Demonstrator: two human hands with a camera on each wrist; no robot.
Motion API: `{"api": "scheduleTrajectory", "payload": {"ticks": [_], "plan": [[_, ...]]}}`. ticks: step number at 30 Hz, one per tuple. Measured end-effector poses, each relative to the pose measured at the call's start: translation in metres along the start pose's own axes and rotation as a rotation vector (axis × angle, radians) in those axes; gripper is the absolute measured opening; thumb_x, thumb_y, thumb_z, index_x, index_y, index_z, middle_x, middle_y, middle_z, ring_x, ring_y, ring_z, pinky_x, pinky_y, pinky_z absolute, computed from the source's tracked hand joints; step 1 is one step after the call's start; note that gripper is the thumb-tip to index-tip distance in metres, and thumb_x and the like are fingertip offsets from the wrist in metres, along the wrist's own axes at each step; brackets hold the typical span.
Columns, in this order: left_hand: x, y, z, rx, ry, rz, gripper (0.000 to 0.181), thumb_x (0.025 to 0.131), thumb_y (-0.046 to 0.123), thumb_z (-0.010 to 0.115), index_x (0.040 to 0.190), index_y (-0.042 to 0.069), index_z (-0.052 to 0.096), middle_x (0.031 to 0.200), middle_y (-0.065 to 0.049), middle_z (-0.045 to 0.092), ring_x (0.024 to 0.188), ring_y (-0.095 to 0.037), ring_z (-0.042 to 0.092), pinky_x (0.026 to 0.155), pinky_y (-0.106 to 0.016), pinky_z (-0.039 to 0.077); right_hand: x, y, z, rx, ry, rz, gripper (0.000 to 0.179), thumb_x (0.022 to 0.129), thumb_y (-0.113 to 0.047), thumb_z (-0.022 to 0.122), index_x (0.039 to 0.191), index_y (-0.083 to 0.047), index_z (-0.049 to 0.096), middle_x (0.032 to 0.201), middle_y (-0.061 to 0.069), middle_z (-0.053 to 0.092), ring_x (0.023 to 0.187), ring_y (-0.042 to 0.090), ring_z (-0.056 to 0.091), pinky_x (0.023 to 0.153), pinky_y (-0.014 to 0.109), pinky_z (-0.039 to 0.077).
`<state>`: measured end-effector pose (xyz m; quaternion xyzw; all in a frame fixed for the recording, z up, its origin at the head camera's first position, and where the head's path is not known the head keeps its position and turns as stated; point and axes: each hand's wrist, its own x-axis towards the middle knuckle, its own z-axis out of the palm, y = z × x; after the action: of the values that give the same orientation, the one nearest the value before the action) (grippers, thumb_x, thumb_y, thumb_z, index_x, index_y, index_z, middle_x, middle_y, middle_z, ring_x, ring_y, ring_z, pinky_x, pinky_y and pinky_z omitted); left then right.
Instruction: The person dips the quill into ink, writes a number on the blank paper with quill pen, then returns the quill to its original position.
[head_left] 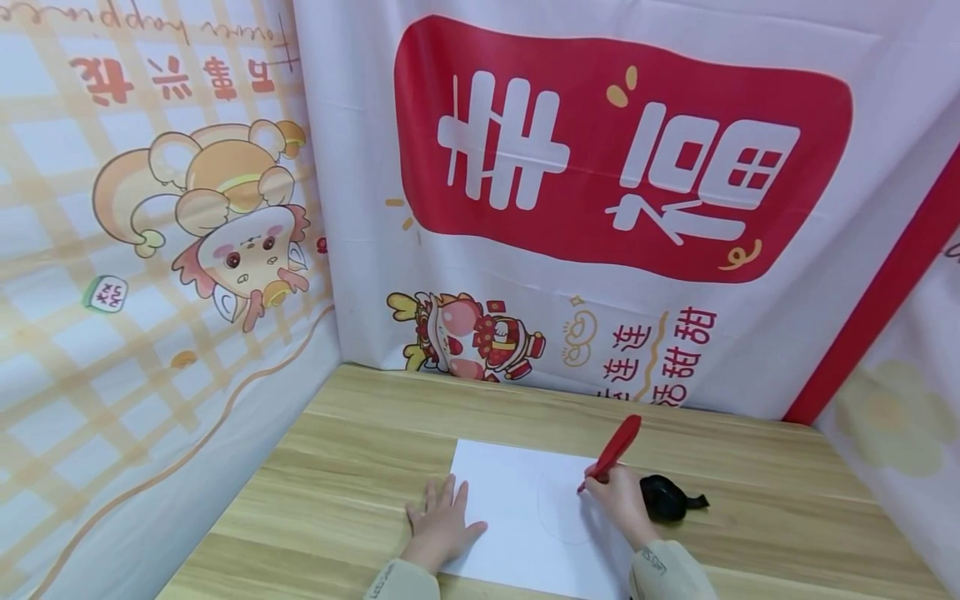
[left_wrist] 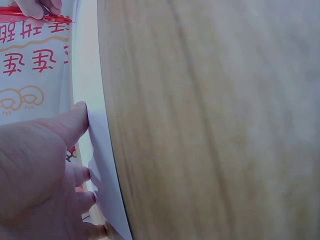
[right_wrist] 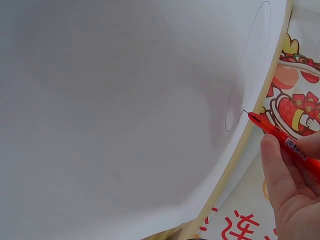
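A white sheet of paper (head_left: 502, 500) lies on the wooden table with a thin curved line (right_wrist: 231, 95) drawn on it. My right hand (head_left: 619, 498) pinches a red pen (head_left: 617, 446) between thumb and fingers. In the right wrist view the tip of the pen (right_wrist: 285, 140) is right at the sheet, close to the line's end. At the sheet's left edge my left hand (head_left: 441, 527) rests with fingers spread, palm down. The left wrist view shows its thumb and fingertips on the paper (left_wrist: 92, 75).
Just right of my right hand sits a black object (head_left: 664, 498) with a short tail-like end. The wooden table (head_left: 345, 467) meets a printed cloth (head_left: 360, 208) at the back. Another patterned cloth (head_left: 60, 350) hangs along the left side.
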<state>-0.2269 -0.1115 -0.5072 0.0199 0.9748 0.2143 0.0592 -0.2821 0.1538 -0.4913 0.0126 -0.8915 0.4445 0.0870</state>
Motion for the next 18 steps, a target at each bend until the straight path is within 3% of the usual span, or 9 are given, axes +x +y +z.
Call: {"api": "scheduleTrajectory", "payload": {"ticks": [9,18], "plan": [[0.0018,-0.0014,0.0023,-0.005,-0.005,0.005,0.072,0.085,0.049,0.056,0.138,0.004,0.039,0.147,-0.02,0.024,0.132,-0.049,0.008,0.092,-0.074,-0.001,0.0007,-0.0061,0.0044,-0.028,-0.017,0.027,0.006,0.077,0.004,0.065,0.083,0.003,0.067,0.071,0.005,0.064,0.065,0.016,0.058,0.063,0.033,0.051],[0.0019,-0.001,0.0026,-0.001,-0.002,0.001,0.072,0.085,0.05,0.056,0.138,0.005,0.04,0.147,-0.019,0.024,0.132,-0.049,0.008,0.092,-0.074,-0.001,0.0004,-0.0073,0.0078,-0.06,-0.016,-0.006,0.007,0.076,0.002,0.065,0.082,0.001,0.068,0.069,0.004,0.065,0.06,0.013,0.053,0.054,0.026,0.044]]}}
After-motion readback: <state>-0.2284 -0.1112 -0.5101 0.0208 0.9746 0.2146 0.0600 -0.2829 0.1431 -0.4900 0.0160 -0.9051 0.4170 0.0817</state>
